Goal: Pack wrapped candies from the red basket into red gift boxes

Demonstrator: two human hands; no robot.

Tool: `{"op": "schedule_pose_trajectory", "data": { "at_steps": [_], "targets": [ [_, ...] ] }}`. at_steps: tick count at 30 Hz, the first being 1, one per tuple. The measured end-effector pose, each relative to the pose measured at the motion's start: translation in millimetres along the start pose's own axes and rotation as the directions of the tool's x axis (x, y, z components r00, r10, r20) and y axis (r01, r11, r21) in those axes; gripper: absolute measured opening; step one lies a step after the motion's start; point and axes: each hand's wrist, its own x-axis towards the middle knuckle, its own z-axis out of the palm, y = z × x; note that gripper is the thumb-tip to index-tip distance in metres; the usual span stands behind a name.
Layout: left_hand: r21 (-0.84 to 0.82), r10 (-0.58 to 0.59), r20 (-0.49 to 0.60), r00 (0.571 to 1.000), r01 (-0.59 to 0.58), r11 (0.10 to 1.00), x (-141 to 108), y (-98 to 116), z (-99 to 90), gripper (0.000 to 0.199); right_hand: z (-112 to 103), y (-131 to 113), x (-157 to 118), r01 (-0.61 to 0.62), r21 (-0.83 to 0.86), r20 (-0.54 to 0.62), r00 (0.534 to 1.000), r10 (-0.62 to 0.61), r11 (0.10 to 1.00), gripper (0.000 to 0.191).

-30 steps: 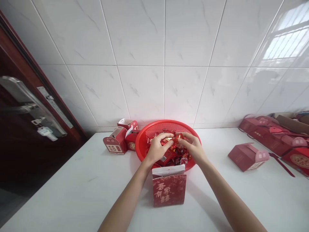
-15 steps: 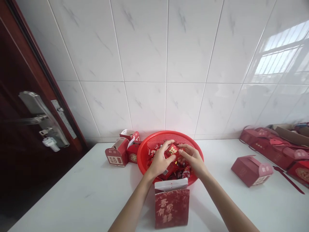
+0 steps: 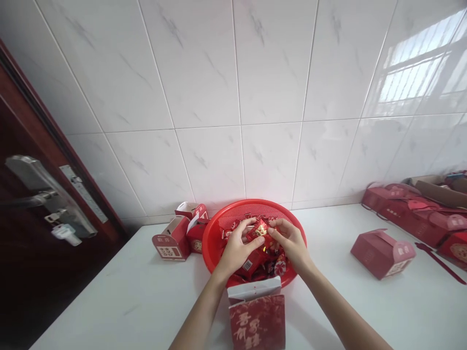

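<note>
Here, packet point(image 3: 261, 229) between 2 hands point(image 3: 233, 253) point(image 3: 295, 245)

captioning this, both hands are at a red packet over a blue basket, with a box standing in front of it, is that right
The basket is red, not blue, as the head view shows; the rest, with the red packet and the box, is right.
</note>
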Motion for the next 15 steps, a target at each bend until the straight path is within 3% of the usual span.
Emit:
{"op": "schedule_pose_trajectory", "data": {
  "at_steps": [9, 15],
  "targets": [
    [-0.032, 0.096, -0.064, 0.993, -0.099, 0.995, 2, -1, -0.9, 0.042, -2, -9, 2, -0.103, 0.107, 0.066, 0.993, 0.097, 0.989, 0.050],
    [-0.076, 0.091, -0.112, 0.990, -0.100, 0.992, 3, 1, -1.7, 0.048, 1, -11, 1, -0.122, 0.190, 0.078, 0.991, 0.109, 0.974, 0.050]
  ]
}}
